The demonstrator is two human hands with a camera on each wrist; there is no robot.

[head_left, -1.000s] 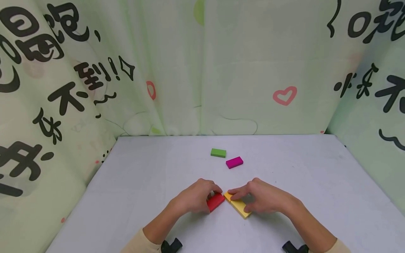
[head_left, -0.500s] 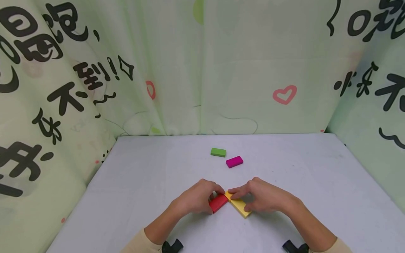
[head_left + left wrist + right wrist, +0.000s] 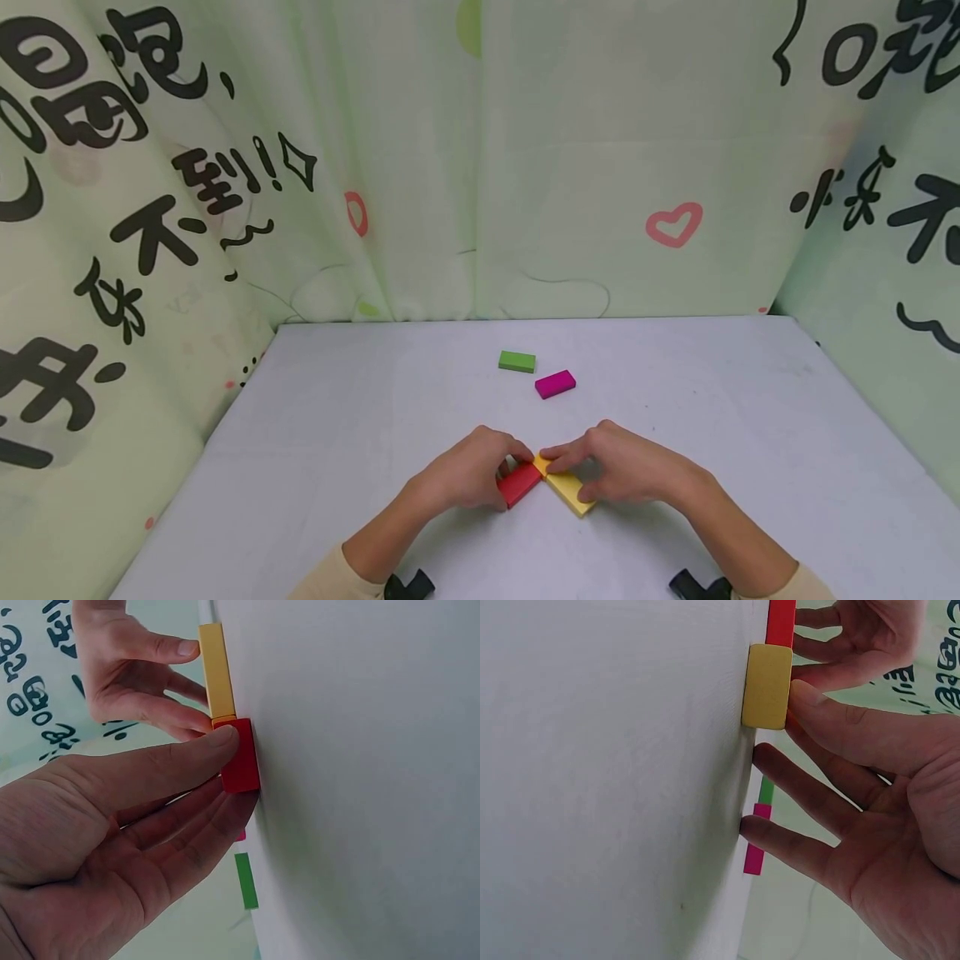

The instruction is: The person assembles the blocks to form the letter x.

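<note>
My left hand (image 3: 470, 468) grips a red block (image 3: 519, 485) between thumb and fingers, flat on the table. One end of it meets the joint of two blocks lying end to end, a short orange one (image 3: 541, 463) and a longer yellow one (image 3: 568, 493). My right hand (image 3: 628, 463) holds this pair, index finger at the orange end and thumb at the yellow block's near end. In the right wrist view the thumb lies against the yellow block (image 3: 767, 687), while two other fingertips touch the table. The left wrist view shows my thumb on the red block (image 3: 241, 761).
Farther back on the white table (image 3: 360, 392) lie a green block (image 3: 517, 362) and a magenta block (image 3: 556, 384). A pale green curtain (image 3: 570, 167) with black lettering surrounds the back and sides. Black wrist mounts (image 3: 408, 585) show at the bottom.
My left hand has slid the red block a little to the right, up against the orange and yellow pair. The right hand has stayed in place.
</note>
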